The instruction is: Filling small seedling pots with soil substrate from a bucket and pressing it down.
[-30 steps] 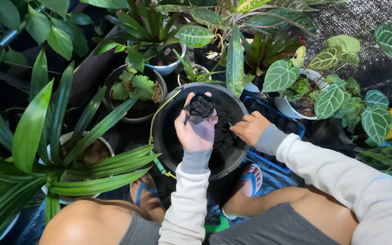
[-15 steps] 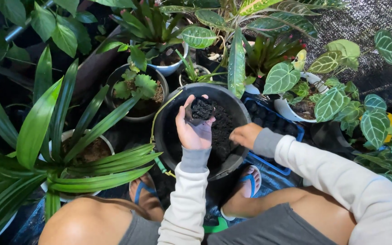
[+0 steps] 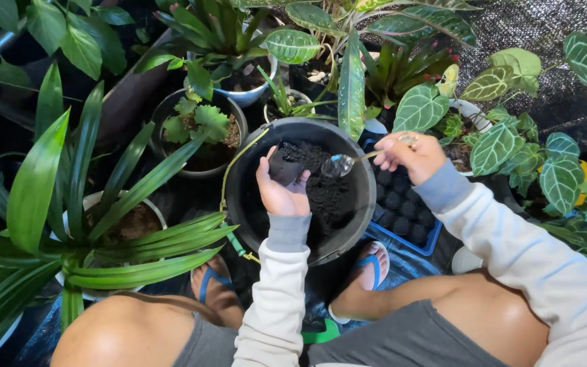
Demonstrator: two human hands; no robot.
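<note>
1. Nearest the camera we see bare knees, grey shorts and white sleeves with grey cuffs. Two feet in blue sandals rest on the floor on either side of a big black pot.
2. The left hand is held over the big black pot. Its fingers are curled around a small black pot, which is tilted and touches the palm.
3. The big black pot holds dark soil, piled mostly on its right half.
4. The right hand sits above the right rim. Its fingers are pinched shut on the handle of a spoon. The bowl of the spoon points left, just beside the small black pot; we cannot tell whether it carries soil.
5. A blue seedling tray with dark cells lies just right of the big black pot, partly under the right forearm.
6. On the left, a long-leaved plant in a white pot spreads across the view.
7. Further back, a grey pot with a lobed-leaf plant stands near the rim of the big black pot.
8. Farthest away, veined heart-leaf plants and striped foliage crowd the top and right edge.
</note>
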